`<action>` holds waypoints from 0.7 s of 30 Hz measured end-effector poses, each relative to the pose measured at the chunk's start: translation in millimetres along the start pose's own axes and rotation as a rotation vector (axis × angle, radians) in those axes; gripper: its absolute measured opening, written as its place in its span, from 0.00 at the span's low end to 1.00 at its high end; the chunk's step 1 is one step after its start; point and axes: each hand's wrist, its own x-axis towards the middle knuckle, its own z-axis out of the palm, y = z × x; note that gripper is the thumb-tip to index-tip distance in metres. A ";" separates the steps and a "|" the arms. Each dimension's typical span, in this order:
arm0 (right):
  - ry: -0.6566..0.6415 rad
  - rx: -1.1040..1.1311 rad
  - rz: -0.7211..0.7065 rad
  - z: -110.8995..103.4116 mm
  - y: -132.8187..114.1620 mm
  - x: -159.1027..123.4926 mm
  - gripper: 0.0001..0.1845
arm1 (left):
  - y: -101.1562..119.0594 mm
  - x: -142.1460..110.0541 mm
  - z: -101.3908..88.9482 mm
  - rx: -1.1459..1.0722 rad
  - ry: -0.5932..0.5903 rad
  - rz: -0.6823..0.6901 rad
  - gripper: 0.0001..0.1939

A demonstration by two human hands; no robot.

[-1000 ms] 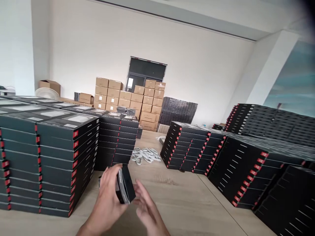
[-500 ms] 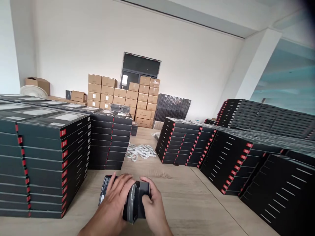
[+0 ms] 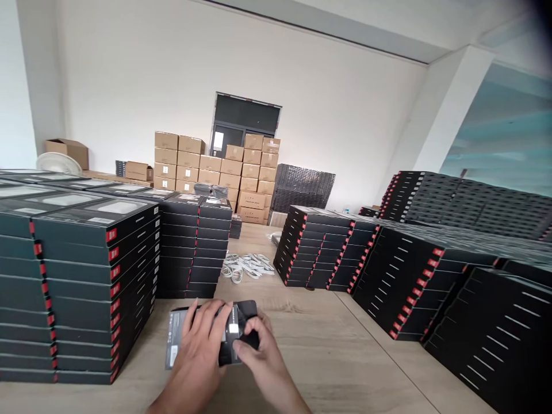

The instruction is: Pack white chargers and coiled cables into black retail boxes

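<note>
A small black printed box (image 3: 174,336) lies low in the middle of the view, over the wooden table (image 3: 328,351). My left hand (image 3: 200,339) is wrapped over its top with the fingers bent across it. At the box's right end, my right hand (image 3: 265,353) pinches with thumb and index finger at the edge, by a black end part (image 3: 247,309). I cannot tell whether that part is a flap or something inside the box. My palms hide much of the box's near side.
Tall stacks of flat black boxes (image 3: 75,247) stand close on the left, with more black stacks (image 3: 401,276) on the right. Beyond my hands lies a loose pile of white cables (image 3: 246,266). Brown cartons (image 3: 210,172) are piled at the back wall.
The box has turned so more of its printed upper face shows. The gap at its right end looks narrower, and my right thumb and index finger have moved left onto that edge.
</note>
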 end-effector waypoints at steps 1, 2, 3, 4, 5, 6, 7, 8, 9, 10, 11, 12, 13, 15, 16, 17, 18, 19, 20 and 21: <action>0.049 0.129 0.033 -6.7 -1.3 3.1 0.09 | -2.2 0.2 0.3 0.009 -0.009 -0.017 0.40; 0.105 0.268 0.074 -15.4 -1.7 7.2 0.11 | -5.8 -0.2 1.3 0.023 -0.019 -0.037 0.40; 0.160 0.404 0.119 -25.7 -1.0 12.0 0.12 | -10.7 -1.2 3.3 0.042 -0.030 -0.058 0.41; 0.208 0.518 0.168 -37.1 1.0 17.2 0.12 | -16.5 -2.8 6.3 0.065 -0.042 -0.074 0.41; 0.245 0.581 0.212 -48.8 4.4 22.2 0.13 | -22.7 -4.9 10.1 0.089 -0.049 -0.088 0.41; 0.271 0.585 0.253 -59.8 8.9 26.6 0.13 | -28.5 -7.2 14.6 0.112 -0.049 -0.101 0.40; 0.282 0.540 0.294 -69.4 14.2 29.8 0.13 | -33.3 -9.5 19.2 0.130 -0.043 -0.116 0.39; 0.274 0.478 0.329 -76.8 19.7 31.6 0.13 | -36.1 -11.5 23.4 0.135 -0.033 -0.132 0.39; 0.251 0.416 0.360 -81.7 25.0 32.0 0.14 | -36.7 -12.9 26.6 0.118 -0.022 -0.149 0.40; 0.214 0.363 0.383 -84.0 29.7 31.1 0.15 | -34.7 -13.9 28.6 0.072 -0.015 -0.169 0.40; 0.168 0.321 0.396 -84.0 33.5 29.4 0.15 | -30.4 -14.3 29.1 -0.006 -0.019 -0.191 0.40; 0.120 0.282 0.401 -82.4 36.5 27.6 0.16 | -24.4 -14.3 28.5 -0.111 -0.039 -0.211 0.39; 0.073 0.232 0.399 -79.6 38.7 26.6 0.16 | -17.3 -14.1 27.4 -0.234 -0.076 -0.226 0.36; 0.000 0.109 0.366 -73.3 42.2 29.7 0.16 | -3.7 -13.7 27.1 -0.475 -0.204 -0.226 0.31; -0.017 0.044 0.336 -70.1 44.2 35.0 0.15 | 1.5 -13.6 29.8 -0.568 -0.292 -0.195 0.29; -0.022 -0.020 0.301 -66.8 46.9 43.1 0.15 | 4.9 -13.7 35.2 -0.636 -0.385 -0.145 0.28; -0.022 -0.081 0.267 -62.9 50.5 54.0 0.15 | 6.6 -14.1 43.5 -0.676 -0.468 -0.094 0.29; -0.024 -0.138 0.237 -58.0 55.0 67.2 0.15 | 6.8 -14.8 54.3 -0.693 -0.538 -0.045 0.30; -0.032 -0.192 0.212 -51.9 60.3 82.2 0.15 | 5.9 -15.8 66.9 -0.694 -0.585 -0.017 0.29; -0.047 -0.246 0.193 -44.4 66.1 98.3 0.15 | 4.3 -17.0 80.0 -0.682 -0.589 -0.037 0.25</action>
